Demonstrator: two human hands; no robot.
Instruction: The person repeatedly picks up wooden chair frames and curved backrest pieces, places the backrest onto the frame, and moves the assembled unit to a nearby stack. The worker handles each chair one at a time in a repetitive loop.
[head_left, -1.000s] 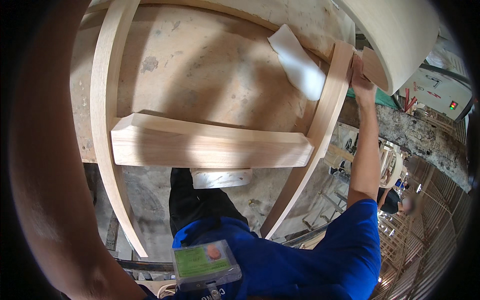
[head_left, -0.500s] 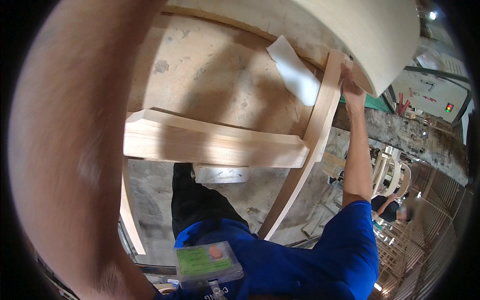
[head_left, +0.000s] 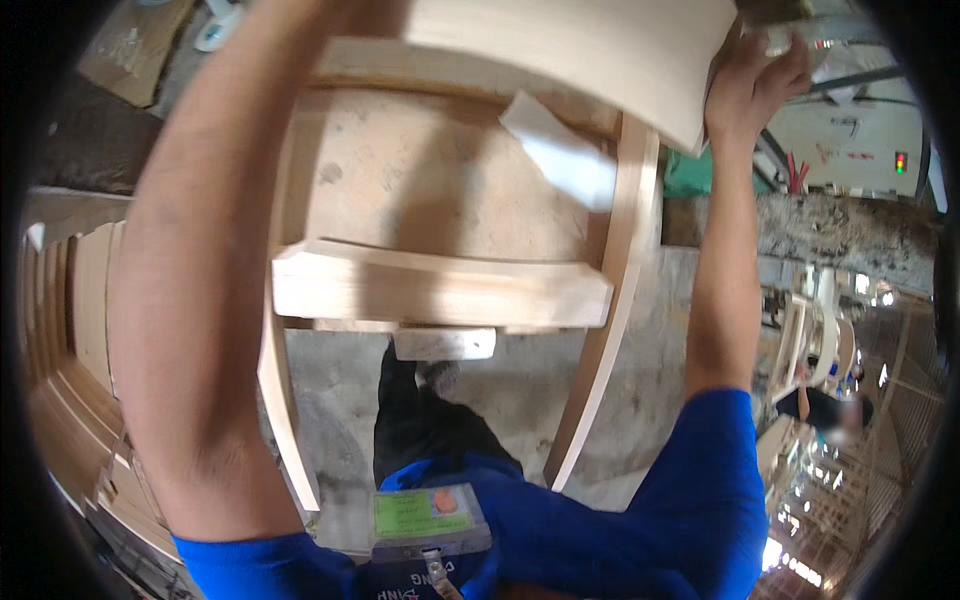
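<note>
A pale, curved wooden panel point(head_left: 580, 60) fills the top of the view, above a wooden chair-like frame. My right hand point(head_left: 755, 88) is beside the panel's right edge, its fingers apart and somewhat blurred; whether the palm presses on that edge I cannot tell. My left forearm point(head_left: 205, 290) reaches up to the panel's left side. There the left hand point(head_left: 372, 18) is cut off by the top border, so its fingers are hidden. The frame has a shaped crossrail point(head_left: 440, 290), a right leg point(head_left: 600, 350) and a left leg point(head_left: 290, 430).
A white, sheet-like piece point(head_left: 565, 155) lies on the worn board point(head_left: 400, 170) behind the crossrail. Curved wooden parts point(head_left: 75, 340) are stacked at left. On the right are a rough beam point(head_left: 800, 222), a grey electrical box point(head_left: 850, 150) and a distant person point(head_left: 850, 410).
My right hand has come off the leg's upper end, and its fingers have spread. The panel now sits further left in view. My left arm has swung outward, and the view has shifted.
</note>
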